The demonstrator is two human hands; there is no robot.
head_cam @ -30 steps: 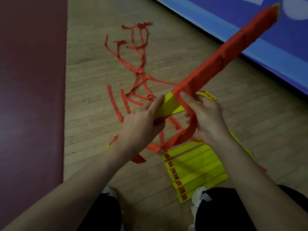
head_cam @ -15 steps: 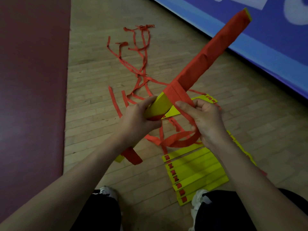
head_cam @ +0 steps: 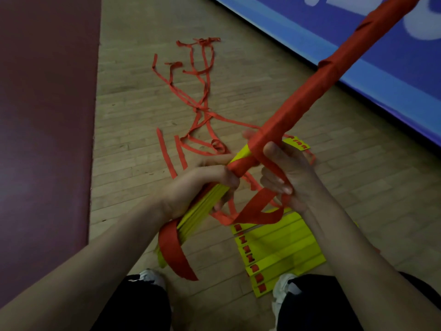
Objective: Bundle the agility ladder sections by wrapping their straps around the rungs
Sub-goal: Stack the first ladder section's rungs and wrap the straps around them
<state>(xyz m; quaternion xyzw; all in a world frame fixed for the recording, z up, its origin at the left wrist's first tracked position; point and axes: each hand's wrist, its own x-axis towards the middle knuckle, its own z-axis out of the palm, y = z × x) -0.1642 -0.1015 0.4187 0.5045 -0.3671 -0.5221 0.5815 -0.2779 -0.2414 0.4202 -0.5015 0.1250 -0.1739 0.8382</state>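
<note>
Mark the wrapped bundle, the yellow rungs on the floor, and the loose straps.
wrapped bundle (head_cam: 300, 103): head view, red-wrapped shaft.
yellow rungs (head_cam: 279, 247): head view, middle of the stack.
loose straps (head_cam: 202, 109): head view, their crossing point.

A long bundle of yellow plastic rungs (head_cam: 200, 216) slants from the near left, above the pale wooden plank floor (head_cam: 133, 139), up to the far right. The left hand (head_cam: 202, 185) grips it from the left. The right hand (head_cam: 293, 173), just right of it, holds the wide red fabric strap (head_cam: 310, 97) wound around it. Under the right forearm, a flat row of yellow plastic slats (head_cam: 281, 247) lies on the floor. Thin red loose ribbons (head_cam: 201, 108) trail behind, perhaps joined to that row. A dark maroon mat (head_cam: 47, 115) lies left and a blue padded mat (head_cam: 358, 44) far right.
</note>
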